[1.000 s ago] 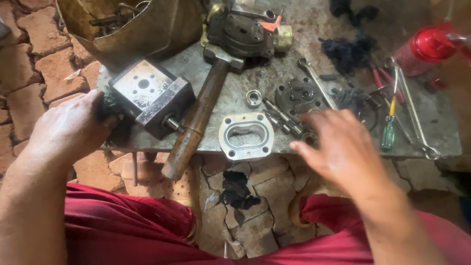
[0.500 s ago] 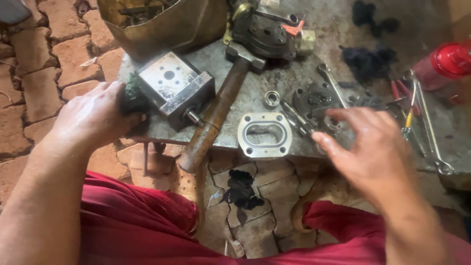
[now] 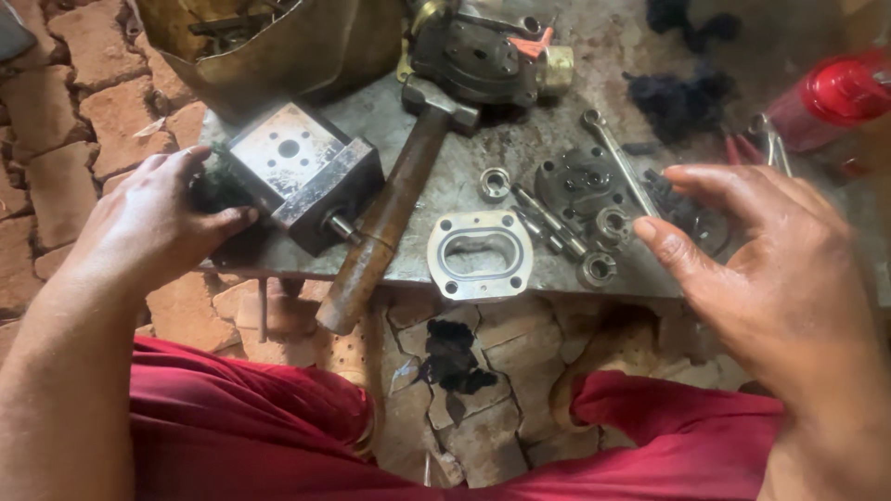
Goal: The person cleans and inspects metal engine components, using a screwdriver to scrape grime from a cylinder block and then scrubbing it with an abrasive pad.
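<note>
My left hand (image 3: 153, 223) grips the near left side of a grey square metal pump block (image 3: 302, 176) with a short shaft, together with a dark rag wad (image 3: 215, 186) pressed against it. My right hand (image 3: 770, 255) hovers open, fingers spread, over the right part of the stone slab (image 3: 520, 139), holding nothing. Just left of its thumb lie small round bushings (image 3: 599, 269) and a dark gear housing plate (image 3: 575, 176). An oval-holed aluminium cover plate (image 3: 480, 253) lies at the slab's near edge.
A wooden-handled hammer (image 3: 385, 218) lies diagonally between block and plate. A wrench (image 3: 614, 158), a dark pump body (image 3: 483, 56), black rags (image 3: 682, 93), a red bottle (image 3: 831, 93) and a brass-coloured tub (image 3: 278, 46) sit farther back. Brick floor and my red-clothed legs are below.
My right hand has lifted and drawn back to the right, uncovering the bushings. The left hand stays on the block. The view has shifted slightly.
</note>
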